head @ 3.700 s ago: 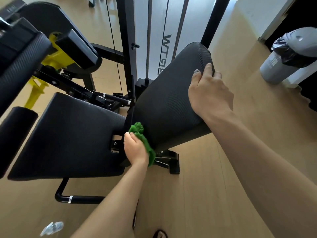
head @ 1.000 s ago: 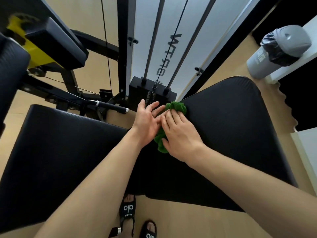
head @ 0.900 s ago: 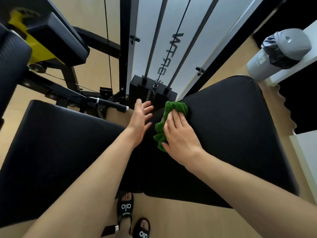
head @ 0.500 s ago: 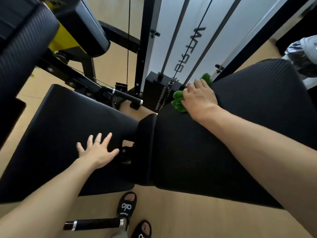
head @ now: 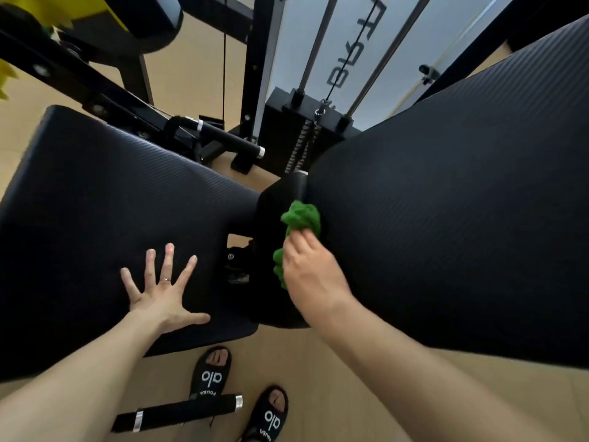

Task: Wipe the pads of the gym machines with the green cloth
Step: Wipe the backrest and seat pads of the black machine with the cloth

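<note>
Green cloth (head: 301,218), bunched, fuzzy

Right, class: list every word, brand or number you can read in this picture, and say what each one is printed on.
"alo": white logo on the left slipper, and again on the right slipper.
Small white word under each logo: too small to read reliably.
Dark lettering on the white panel behind the weight stack: upside down and cut off at the frame edge, not readable.

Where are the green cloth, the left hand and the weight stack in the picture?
green cloth (head: 302,216): head view, on its bunched upper part above the fingers.
left hand (head: 162,298): head view, on the back of the hand.
weight stack (head: 314,118): head view, on its top plate.
</note>
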